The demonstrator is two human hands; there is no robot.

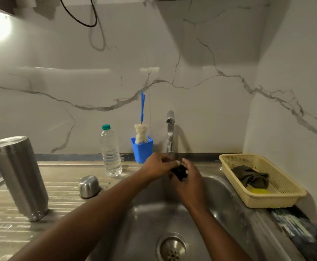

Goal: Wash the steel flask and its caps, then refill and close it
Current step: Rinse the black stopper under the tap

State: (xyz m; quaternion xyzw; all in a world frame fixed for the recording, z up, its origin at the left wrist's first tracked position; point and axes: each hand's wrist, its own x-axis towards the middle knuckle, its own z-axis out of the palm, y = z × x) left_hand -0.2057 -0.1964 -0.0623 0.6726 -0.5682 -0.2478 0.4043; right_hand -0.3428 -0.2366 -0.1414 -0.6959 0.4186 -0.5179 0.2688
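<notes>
Count, left to right.

1 steel flask (19, 178): stands on the drainboard (63, 210), flat closed end up, well to the left of both hands.
1 steel cap (89, 186): dome up on the drainboard, left of the left forearm, apart from the flask.
1 clear plastic bottle (111, 151), green lid: upright, left of and beyond the left hand.
1 blue holder (142, 150) with 1 bottle brush (140, 135) standing in it: just beyond the left hand.
1 tap (170, 132): directly beyond the hands, spout above them.

2 hands, both over the sink (144, 219).
Left hand (156, 167): fingers curled, gripping 1 black cap (180, 172) from the left.
Right hand (188, 183): fingers and thumb curled round the same cap from the right.
The cap sits between the two hands, largely hidden.

1 drain (171, 248): below the forearms.
1 cream basket (272, 202): right of the right hand, holding 1 dark cloth (252, 178) and 1 yellow item (258, 191), kind unclear.
</notes>
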